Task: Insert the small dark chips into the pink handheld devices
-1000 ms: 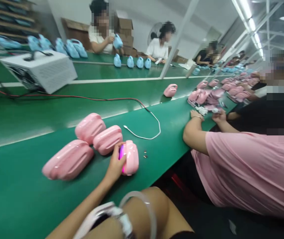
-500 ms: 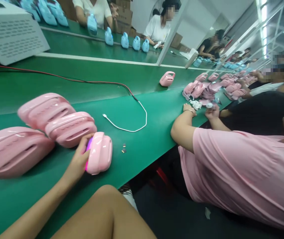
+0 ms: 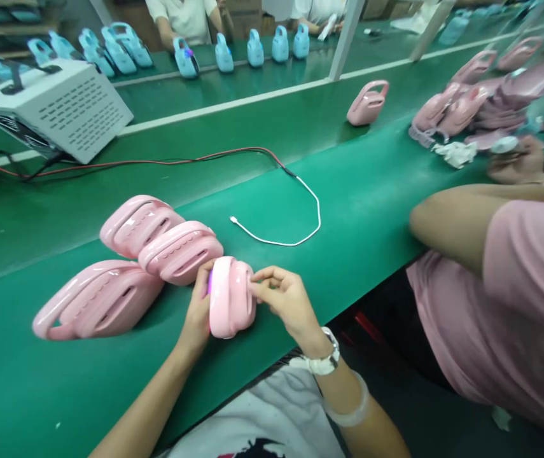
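My left hand (image 3: 198, 312) is closed around the left side of a pink portable speaker (image 3: 232, 299), which stands on the green table with its carry handle facing me. Purple light glows on the side by my left fingers. My right hand (image 3: 285, 299) has thumb and fingertips pinched together against the speaker's right side; whatever they hold is too small or hidden to make out. Close by on the left lie three more pink speakers (image 3: 181, 254), each showing a row of buttons and a slot.
A white charging cable (image 3: 272, 242) with a red and black lead curves across the table behind. A grey metal power box (image 3: 81, 108) sits back left. One pink speaker (image 3: 368, 103) stands farther off. Blue speakers (image 3: 255, 48) line the far bench. A person in a pink shirt (image 3: 529, 286) sits at right.
My right hand has come into view and reached the speaker's right side. The left hand keeps its hold. The view has turned, and the two small dark cards on the table no longer show.
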`<action>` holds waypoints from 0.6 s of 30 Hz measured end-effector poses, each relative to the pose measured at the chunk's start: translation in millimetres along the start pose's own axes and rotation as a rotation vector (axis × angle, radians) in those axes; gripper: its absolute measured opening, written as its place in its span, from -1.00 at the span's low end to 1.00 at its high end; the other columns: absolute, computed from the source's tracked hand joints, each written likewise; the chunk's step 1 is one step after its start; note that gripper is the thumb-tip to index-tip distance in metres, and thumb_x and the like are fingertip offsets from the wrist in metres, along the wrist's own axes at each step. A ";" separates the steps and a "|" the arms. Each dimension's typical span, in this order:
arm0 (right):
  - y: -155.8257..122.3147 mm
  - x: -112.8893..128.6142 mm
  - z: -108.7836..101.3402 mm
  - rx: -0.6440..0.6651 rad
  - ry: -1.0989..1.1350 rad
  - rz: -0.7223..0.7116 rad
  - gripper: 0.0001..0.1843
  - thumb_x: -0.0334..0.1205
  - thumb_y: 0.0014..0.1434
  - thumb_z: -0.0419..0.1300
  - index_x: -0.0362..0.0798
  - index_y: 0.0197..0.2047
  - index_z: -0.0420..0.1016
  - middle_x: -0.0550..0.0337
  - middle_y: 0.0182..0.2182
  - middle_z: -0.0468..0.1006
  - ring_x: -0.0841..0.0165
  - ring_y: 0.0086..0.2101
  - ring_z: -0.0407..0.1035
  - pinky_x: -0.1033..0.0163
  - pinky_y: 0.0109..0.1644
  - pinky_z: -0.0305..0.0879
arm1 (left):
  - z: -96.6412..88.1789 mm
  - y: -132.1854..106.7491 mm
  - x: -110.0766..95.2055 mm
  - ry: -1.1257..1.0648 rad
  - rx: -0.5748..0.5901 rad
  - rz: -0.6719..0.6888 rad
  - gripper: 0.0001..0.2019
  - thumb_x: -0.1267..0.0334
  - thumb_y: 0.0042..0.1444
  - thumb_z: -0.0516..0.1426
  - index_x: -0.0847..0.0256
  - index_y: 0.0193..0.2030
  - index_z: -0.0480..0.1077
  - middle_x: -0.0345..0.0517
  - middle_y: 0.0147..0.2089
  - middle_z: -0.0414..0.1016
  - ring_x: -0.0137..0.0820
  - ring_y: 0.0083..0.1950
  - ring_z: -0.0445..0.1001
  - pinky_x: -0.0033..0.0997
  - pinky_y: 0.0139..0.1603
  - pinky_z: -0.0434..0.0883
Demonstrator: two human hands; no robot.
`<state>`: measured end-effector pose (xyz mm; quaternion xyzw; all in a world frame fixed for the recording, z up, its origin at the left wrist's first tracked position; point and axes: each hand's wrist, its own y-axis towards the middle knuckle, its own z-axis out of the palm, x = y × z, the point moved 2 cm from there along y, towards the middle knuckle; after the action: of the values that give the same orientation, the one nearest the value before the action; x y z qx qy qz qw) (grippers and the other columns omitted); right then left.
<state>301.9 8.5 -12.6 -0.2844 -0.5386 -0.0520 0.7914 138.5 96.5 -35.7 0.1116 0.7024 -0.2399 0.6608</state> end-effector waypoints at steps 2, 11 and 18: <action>0.2 -30.6 24.0 0.068 0.126 0.127 -0.46 0.02 -0.26 0.46 -0.19 -0.39 0.36 0.38 -0.64 0.35 0.71 -0.76 -0.05 0.51 -0.73 -0.24 | 0.8 -1.5 -1.3 -0.005 -0.013 0.001 -0.48 0.01 -0.12 0.17 0.19 -0.02 0.29 -0.09 -0.06 0.39 -0.25 -0.09 0.37 -0.38 -0.13 0.40; 5.7 -31.6 14.3 0.203 0.184 0.219 -0.52 -0.07 -0.37 0.49 -0.19 -0.50 0.38 0.39 -0.68 0.27 0.71 -0.75 -0.10 0.46 -0.72 -0.32 | 2.1 -2.0 -12.0 0.009 -0.011 0.013 -0.52 0.08 -0.19 0.23 0.25 -0.10 0.34 -0.12 -0.20 0.37 -0.29 -0.20 0.35 -0.39 -0.21 0.38; 11.5 -33.2 17.5 0.275 0.211 0.250 -0.51 -0.09 -0.38 0.50 -0.18 -0.54 0.34 0.40 -0.71 0.26 0.70 -0.75 -0.10 0.46 -0.71 -0.32 | 0.8 -3.8 -12.7 0.042 0.002 0.038 -0.53 0.06 -0.11 0.21 0.24 -0.06 0.33 -0.10 -0.15 0.38 -0.25 -0.13 0.37 -0.36 -0.13 0.38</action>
<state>278.2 19.5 -41.9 -0.2315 -0.4154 0.0913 0.8750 138.7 94.8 -22.6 0.1306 0.7136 -0.2255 0.6502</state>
